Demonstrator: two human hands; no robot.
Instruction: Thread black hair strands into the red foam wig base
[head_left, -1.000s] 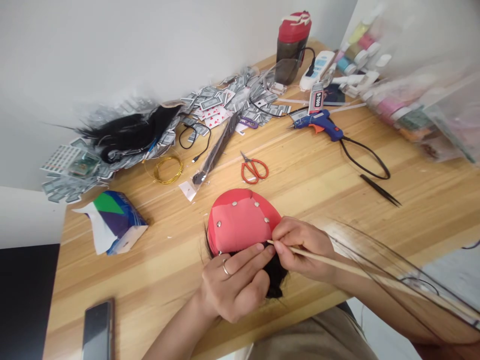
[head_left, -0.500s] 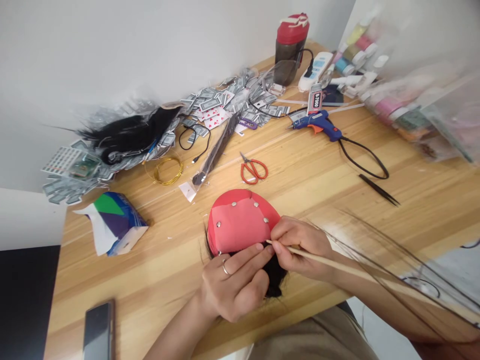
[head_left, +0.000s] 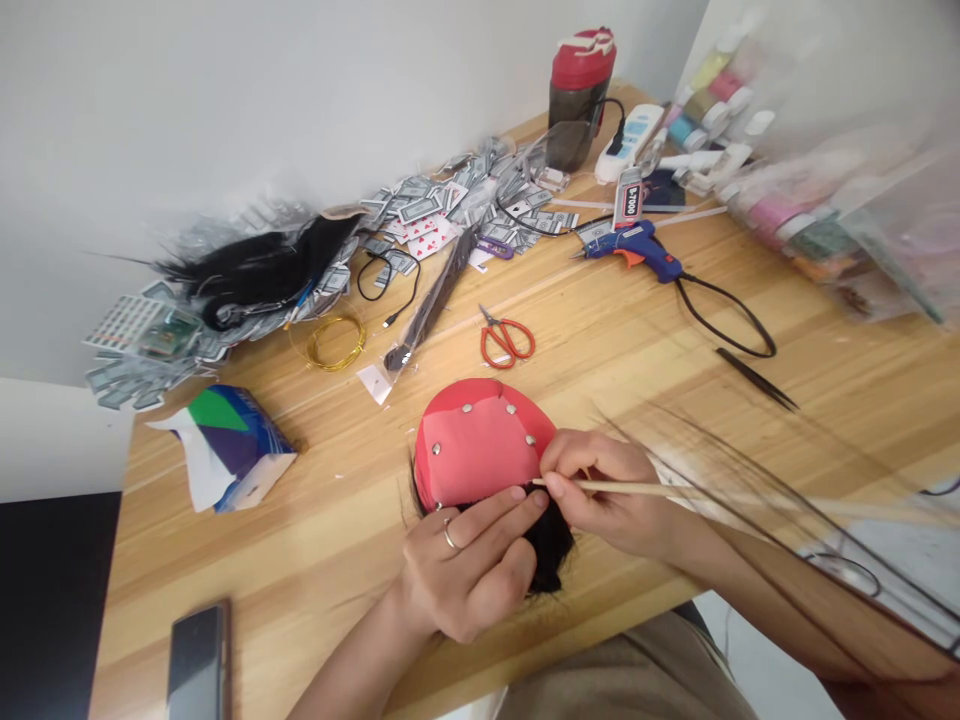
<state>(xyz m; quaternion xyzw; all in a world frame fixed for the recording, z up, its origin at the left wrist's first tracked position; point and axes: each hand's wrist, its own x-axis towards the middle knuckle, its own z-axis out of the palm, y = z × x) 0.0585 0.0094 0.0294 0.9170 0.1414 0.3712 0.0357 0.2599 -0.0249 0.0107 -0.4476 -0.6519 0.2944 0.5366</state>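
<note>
A red rounded piece point(head_left: 482, 447) with several silver studs lies on the table in the middle of the head view, black hair point(head_left: 550, 553) along its near edge. Across that edge rests my left hand point(head_left: 472, 570), ring on one finger, pressing hair and piece together; its index and middle fingers reach forward, the others curl, and the thumb is hidden. My right hand point(head_left: 604, 490), at the piece's right side, is closed in a pinch round a thin pale wooden stick point(head_left: 645, 488). The stick's tip touches the hair close to my left fingertips.
Red-handled scissors point(head_left: 508, 337) lie beyond the piece. A blue glue gun point(head_left: 637, 248) and black tweezers point(head_left: 756, 379) are to the right. Toward the left are gold wire point(head_left: 335, 340), a blue packet point(head_left: 232, 445) and a phone point(head_left: 199, 660). Playing cards point(head_left: 424, 205) heap at the back.
The far end of the stick has swung away from me, so the stick lies more level, and my right wrist has turned slightly. My left hand and the red piece stay put.
</note>
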